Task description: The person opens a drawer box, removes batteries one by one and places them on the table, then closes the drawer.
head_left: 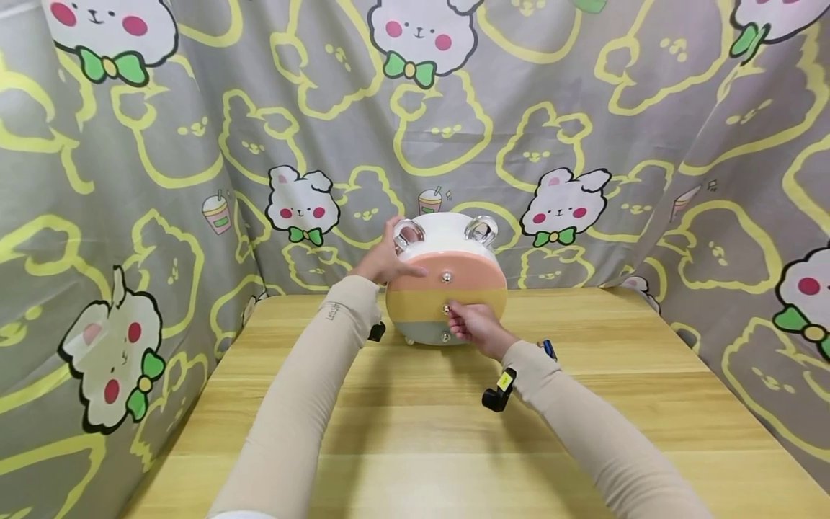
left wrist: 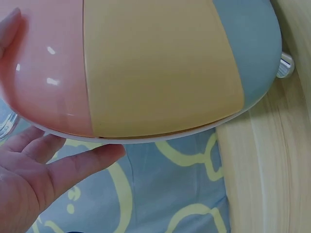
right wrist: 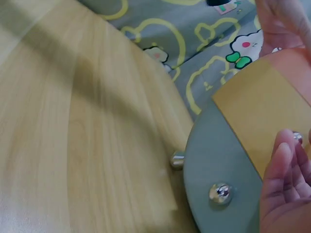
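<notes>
A rounded drawer box (head_left: 405,306) stands on the table, with pink, yellow and grey-blue drawer fronts, a white top and clear ear-shaped loops. My left hand (head_left: 384,261) holds its upper left side, thumb on the pink front and fingers along the side edge. With thumb and fingers, my right hand (head_left: 481,328) pinches the middle knob (right wrist: 297,137) on the yellow drawer (left wrist: 155,68). A thin dark line shows along the yellow drawer's side edge in the left wrist view. The lower silver knob (right wrist: 221,193) sits untouched on the grey-blue front.
The wooden table (head_left: 415,454) extends in front of the box and to both sides. A grey patterned curtain (head_left: 363,144) hangs behind the table and at its left and right. Small silver feet (left wrist: 285,65) lift the box off the tabletop.
</notes>
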Motion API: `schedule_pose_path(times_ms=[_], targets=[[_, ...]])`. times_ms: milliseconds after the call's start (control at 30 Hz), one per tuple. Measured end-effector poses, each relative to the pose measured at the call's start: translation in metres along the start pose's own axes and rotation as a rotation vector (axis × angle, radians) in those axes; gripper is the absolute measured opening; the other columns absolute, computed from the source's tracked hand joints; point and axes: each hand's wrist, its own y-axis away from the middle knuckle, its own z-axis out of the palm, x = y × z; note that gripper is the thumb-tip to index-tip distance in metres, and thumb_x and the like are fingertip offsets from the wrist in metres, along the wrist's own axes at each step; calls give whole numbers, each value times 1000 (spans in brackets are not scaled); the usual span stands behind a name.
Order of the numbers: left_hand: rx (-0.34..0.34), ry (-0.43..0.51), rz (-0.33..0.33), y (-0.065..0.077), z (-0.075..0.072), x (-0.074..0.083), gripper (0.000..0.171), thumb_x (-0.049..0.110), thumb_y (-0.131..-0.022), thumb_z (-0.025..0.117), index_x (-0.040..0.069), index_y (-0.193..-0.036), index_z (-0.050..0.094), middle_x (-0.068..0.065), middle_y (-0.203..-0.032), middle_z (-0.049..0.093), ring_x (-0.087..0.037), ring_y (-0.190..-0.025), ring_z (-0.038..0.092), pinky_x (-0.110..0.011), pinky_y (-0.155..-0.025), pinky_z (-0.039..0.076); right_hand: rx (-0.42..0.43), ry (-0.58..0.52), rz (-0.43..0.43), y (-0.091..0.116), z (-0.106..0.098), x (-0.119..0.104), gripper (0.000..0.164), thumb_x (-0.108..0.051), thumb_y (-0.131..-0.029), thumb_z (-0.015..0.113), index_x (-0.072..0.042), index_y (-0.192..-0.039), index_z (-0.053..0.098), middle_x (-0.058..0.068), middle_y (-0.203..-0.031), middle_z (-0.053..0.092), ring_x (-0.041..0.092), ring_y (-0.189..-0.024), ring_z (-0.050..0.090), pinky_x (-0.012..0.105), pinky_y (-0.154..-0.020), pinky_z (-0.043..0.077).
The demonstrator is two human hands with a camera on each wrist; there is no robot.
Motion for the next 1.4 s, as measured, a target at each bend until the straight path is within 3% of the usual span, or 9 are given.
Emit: schedule_pose_path(times_ms=[167, 333, 400, 533, 667, 767, 1033, 1267, 1400], targets=[[7, -57, 4, -1, -2, 2, 129, 30, -61, 93, 22, -152, 2, -30, -138, 41, -38, -123, 46, -44, -106, 35, 0, 19, 23, -1, 3, 7, 32, -30, -99, 55, 2, -96, 59, 0, -66, 59, 6, -51, 53, 18, -49, 46], [50, -212, 123, -5, -2, 10, 130, 33, -58, 95, 2, -151, 9, -25, -154, 15, -34, -141, 22, -38, -114, 22, -8, -48, 77, -4, 7, 8, 42, -39, -98, 56, 3, -98, 59, 2, -69, 60, 7, -54, 55, 18, -50, 46], [59, -257, 157, -5, -3, 13, 131, 33, -56, 95, -2, -150, 11, -26, -153, 14, -35, -141, 21, -38, -114, 21, -6, -87, 97, -5, 10, 8, 43, -41, -98, 55, 2, -97, 59, 2, -70, 61, 8, -55, 55, 18, -51, 46], [47, -259, 191, -4, -2, 13, 125, 30, -57, 95, 9, -152, 17, -23, -146, 27, -33, -131, 36, -40, -109, 33, 9, -142, 116, -6, 15, 8, 39, -38, -99, 53, 0, -94, 58, 1, -69, 60, 7, -54, 54, 17, -50, 45], [61, -229, 232, -3, 0, 10, 109, 23, -58, 95, 22, -148, 33, -15, -136, 35, -27, -125, 39, -39, -101, 40, 32, -179, 114, -6, 19, 10, 33, -33, -100, 54, -2, -92, 59, 0, -68, 60, 6, -53, 54, 16, -49, 44], [76, -210, 246, -3, 1, 11, 102, 20, -58, 95, 21, -144, 40, -12, -130, 40, -24, -127, 35, -38, -100, 40, 56, -197, 100, -6, 22, 11, 31, -30, -99, 55, -2, -90, 60, 0, -66, 60, 6, -51, 54, 16, -48, 45], [90, -197, 226, -3, 1, 12, 100, 19, -57, 96, 20, -141, 42, -10, -125, 42, -23, -122, 39, -36, -97, 41, 187, -193, 29, -9, 34, 16, 29, -26, -97, 55, -1, -85, 59, -1, -58, 58, 4, -45, 53, 15, -43, 43], [82, -201, 196, -2, 2, 12, 99, 20, -58, 95, 20, -142, 41, -12, -131, 36, -25, -120, 41, -38, -96, 43, 307, -102, -54, -13, 41, 25, 30, -22, -92, 53, 3, -79, 63, 0, -57, 57, 4, -44, 50, 17, -43, 43], [80, -199, 201, -2, 2, 14, 99, 19, -59, 95, 20, -141, 41, -10, -128, 39, -24, -121, 40, -37, -96, 42, 336, -79, -88, -11, 42, 25, 29, -20, -89, 53, 4, -77, 63, 1, -55, 58, 4, -43, 50, 17, -44, 44]])
